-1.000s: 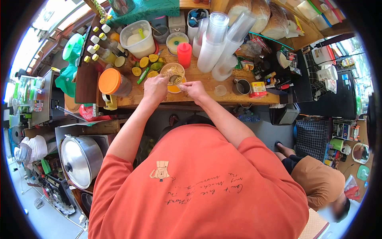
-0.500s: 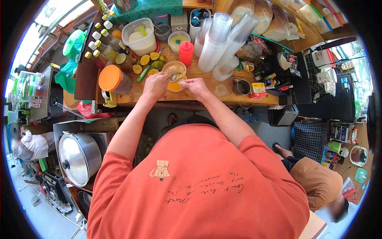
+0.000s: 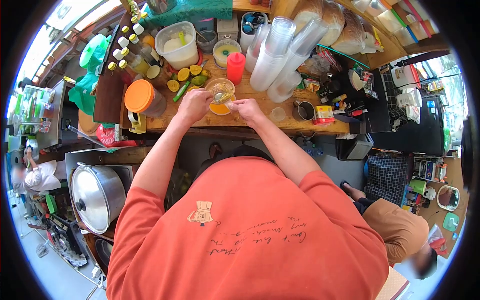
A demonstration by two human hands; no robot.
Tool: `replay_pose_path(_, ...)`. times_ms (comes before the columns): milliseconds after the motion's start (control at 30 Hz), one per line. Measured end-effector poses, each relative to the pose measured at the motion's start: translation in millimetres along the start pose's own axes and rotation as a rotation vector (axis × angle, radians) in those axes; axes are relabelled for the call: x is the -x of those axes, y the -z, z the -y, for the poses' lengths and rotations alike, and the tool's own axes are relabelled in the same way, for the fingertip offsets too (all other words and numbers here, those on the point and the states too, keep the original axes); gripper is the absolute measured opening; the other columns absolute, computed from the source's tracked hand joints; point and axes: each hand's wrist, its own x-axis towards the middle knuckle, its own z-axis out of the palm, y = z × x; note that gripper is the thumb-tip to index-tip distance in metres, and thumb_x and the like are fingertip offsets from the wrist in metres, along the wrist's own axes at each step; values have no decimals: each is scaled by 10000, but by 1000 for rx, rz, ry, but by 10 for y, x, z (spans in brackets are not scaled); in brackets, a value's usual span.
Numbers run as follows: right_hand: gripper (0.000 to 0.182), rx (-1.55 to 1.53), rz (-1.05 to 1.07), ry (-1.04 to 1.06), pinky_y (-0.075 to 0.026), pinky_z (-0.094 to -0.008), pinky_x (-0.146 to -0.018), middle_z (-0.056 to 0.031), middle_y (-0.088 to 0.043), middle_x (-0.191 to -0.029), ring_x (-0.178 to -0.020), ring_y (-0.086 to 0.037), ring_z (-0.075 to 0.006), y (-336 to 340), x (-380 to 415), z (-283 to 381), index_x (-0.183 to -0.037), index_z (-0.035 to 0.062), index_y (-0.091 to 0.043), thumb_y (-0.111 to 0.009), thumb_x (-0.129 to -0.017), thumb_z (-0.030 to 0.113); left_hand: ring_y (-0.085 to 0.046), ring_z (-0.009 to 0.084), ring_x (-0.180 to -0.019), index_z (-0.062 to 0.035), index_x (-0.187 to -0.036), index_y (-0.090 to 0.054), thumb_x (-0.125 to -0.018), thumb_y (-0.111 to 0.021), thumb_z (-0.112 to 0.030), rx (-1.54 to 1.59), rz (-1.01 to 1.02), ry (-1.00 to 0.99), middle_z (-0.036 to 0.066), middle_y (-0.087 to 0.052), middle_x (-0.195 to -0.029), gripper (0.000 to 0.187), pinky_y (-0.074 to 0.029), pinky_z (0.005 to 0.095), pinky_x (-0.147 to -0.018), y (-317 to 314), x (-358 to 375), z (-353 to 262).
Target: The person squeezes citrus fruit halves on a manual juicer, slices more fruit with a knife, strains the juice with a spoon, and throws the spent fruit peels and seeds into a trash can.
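Note:
My left hand [image 3: 195, 105] is closed around a spoon [image 3: 218, 97], whose bowl sits among yellowish pulp in a small round strainer [image 3: 220, 83]. My right hand [image 3: 246, 109] pinches the strainer's edge or handle from the right; which part is hidden by the fingers. Just under the strainer is a container of orange liquid [image 3: 220, 109], partly covered. Behind the hands lie several cut green-skinned citrus fruits [image 3: 183, 74] with orange flesh, beside a green-handled knife [image 3: 180, 92]. A red squeeze bottle [image 3: 235, 68] stands close behind the strainer.
Tall stacks of clear plastic cups [image 3: 272, 55] rise at the right, near a metal mug [image 3: 303, 110]. An orange-lidded jar [image 3: 144, 98] and a white tub [image 3: 176, 45] stand left. A large lidded pot [image 3: 98, 198] is beside me. One person [image 3: 397, 225] is at right, another [image 3: 42, 176] far left.
The spoon has shifted slightly within the strainer, with my left hand still on it. My right hand keeps its place. The far-left person has moved an arm.

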Motion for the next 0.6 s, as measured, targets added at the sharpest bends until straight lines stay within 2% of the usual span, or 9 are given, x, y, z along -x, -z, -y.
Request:
replay_pose_path(267,280,-19,-9,-1,-506,-275,-758,-87,-721,-924,-803,-645,-132,-39,86,67,-1062,-86,-707,-769,-852,88,-663,362,-872,-17,-890,-737,-840,-668,-137,70,16,-37,182,-698,-869,147,-519,446,-790,176,-53,17)
replay_pose_path(467,284,-50,33,6,-493,-276,-794,-80,-720,-930,-813,-638,-129,58,46,-40,-1061,-81,-709,-767,-865,117,-685,364,-783,26,-919,-726,-843,-687,-141,135,65,53,217,-698,-820,188,-532,415,-735,1009,-16,-414)
replay_pose_path(533,282,-46,59,17,-484,-271,-797,-66,-720,-919,-804,-629,-118,105,44,-78,-1058,-79,-712,-762,-872,126,-693,304,-716,30,-939,-729,-836,-679,-111,153,79,86,205,-695,-780,181,-534,384,-685,1352,32,-572)
replay_pose_path(600,276,-61,56,19,-480,-265,-791,-57,-720,-907,-797,-622,-108,139,75,-86,-1052,-75,-715,-762,-873,130,-644,165,-641,45,-942,-724,-835,-681,-44,204,108,100,116,-693,-760,146,-510,308,-637,1730,108,-787)
